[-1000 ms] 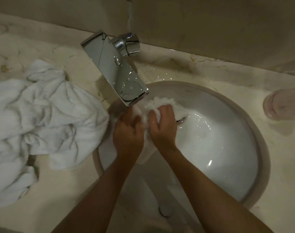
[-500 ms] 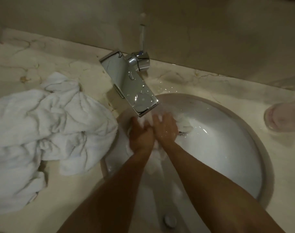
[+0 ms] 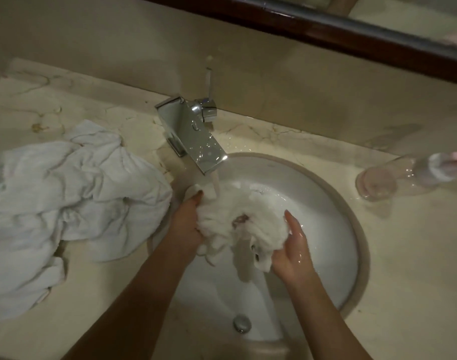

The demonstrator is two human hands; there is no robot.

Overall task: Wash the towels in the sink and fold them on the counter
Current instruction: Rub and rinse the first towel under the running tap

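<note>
A small wet white towel (image 3: 237, 219) hangs bunched between my two hands over the round white sink (image 3: 334, 201). A brownish stain shows near its middle. My left hand (image 3: 185, 222) grips its left side, and my right hand (image 3: 292, 248) holds its right side from below with the fingers around the cloth. Water runs from the chrome faucet (image 3: 193, 136) onto the towel's upper left part. A large crumpled white towel (image 3: 66, 203) lies on the marble counter (image 3: 409, 281) to the left of the sink.
A clear glass (image 3: 378, 181) lies on its side on the counter at the right of the sink. The drain (image 3: 241, 323) sits at the basin's near side. A wall and a dark mirror frame (image 3: 326, 29) run behind the faucet.
My hands were pressed together rubbing the towel under the spout. They have now moved apart, spreading the towel between them, and the stain has come into view.
</note>
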